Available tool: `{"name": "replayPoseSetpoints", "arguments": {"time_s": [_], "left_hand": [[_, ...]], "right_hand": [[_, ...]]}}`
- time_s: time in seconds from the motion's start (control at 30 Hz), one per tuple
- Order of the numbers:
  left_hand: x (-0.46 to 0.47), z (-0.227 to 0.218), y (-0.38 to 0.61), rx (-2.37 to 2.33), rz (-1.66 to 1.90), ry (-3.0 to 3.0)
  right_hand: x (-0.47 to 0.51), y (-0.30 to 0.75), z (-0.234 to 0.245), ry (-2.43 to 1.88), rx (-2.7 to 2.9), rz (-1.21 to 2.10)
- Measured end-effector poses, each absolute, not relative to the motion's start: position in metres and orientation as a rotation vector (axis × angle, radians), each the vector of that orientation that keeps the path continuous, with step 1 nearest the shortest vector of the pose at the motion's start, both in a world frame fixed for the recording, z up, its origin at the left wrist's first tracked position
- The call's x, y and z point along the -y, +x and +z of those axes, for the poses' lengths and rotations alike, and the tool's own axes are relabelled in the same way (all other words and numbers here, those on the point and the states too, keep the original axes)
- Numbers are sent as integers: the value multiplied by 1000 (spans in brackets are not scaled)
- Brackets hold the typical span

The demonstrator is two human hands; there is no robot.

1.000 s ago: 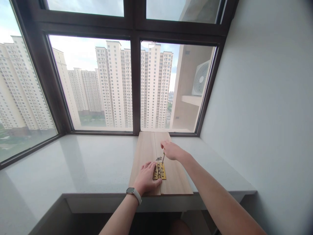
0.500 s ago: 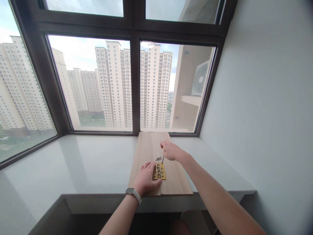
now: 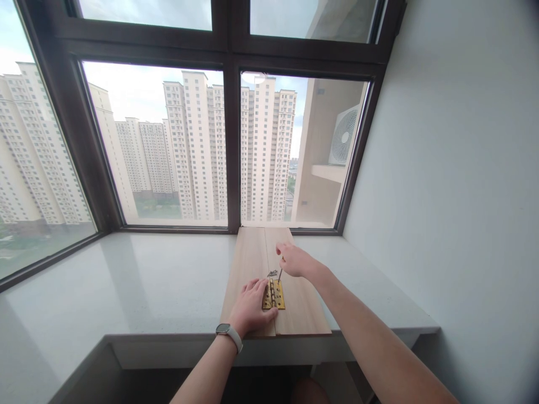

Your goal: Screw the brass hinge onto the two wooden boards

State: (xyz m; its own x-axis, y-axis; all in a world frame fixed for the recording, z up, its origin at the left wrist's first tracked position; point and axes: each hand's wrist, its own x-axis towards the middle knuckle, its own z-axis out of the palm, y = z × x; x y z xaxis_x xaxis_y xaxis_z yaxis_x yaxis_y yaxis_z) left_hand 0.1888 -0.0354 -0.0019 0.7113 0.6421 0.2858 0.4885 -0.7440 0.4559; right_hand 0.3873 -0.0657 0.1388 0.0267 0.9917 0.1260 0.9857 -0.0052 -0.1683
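Observation:
A brass-coloured hinge (image 3: 277, 295) lies flat across the seam between two pale wooden boards (image 3: 298, 303). My left hand (image 3: 251, 310) holds it down, thumb at the near end and fingertips at its far left side, covering part of the left leaf. In my right hand (image 3: 293, 260) is a screwdriver (image 3: 280, 274), its handle mostly hidden by the closed fingers. The thin shaft slants down to the far end of the right leaf; whether a screw is under the tip is too small to tell. Several dark screws (image 3: 273, 273) lie in a small pile just beyond the hinge.
The boards rest on a white windowsill counter (image 3: 168, 280), reaching from its front edge to the window frame (image 3: 233, 140). A plain wall (image 3: 442, 168) rises on the right. Below the counter's front edge is a dark recess (image 3: 168, 384).
Both hands keep the same positions on the hinge and screwdriver. The view has shifted very slightly; otherwise nothing visibly differs.

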Motion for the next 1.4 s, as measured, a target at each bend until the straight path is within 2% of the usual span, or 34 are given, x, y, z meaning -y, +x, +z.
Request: {"name": "replayPoseSetpoints", "arguments": {"time_s": [0.13, 0.4, 0.73, 1.0, 1.4], "left_hand": [[36, -1, 188, -886, 609, 2571], [37, 0, 189, -892, 591, 2573], [37, 2, 188, -907, 562, 2567], [38, 3, 189, -908, 560, 2557], [38, 0, 189, -896, 586, 2566]], "right_hand": [[64, 388, 138, -2021, 2058, 121], [59, 386, 137, -2116, 2061, -64], [63, 387, 137, -2037, 2063, 100], [65, 386, 144, -2156, 2026, -15], [66, 391, 140, -1986, 2004, 227]]}}
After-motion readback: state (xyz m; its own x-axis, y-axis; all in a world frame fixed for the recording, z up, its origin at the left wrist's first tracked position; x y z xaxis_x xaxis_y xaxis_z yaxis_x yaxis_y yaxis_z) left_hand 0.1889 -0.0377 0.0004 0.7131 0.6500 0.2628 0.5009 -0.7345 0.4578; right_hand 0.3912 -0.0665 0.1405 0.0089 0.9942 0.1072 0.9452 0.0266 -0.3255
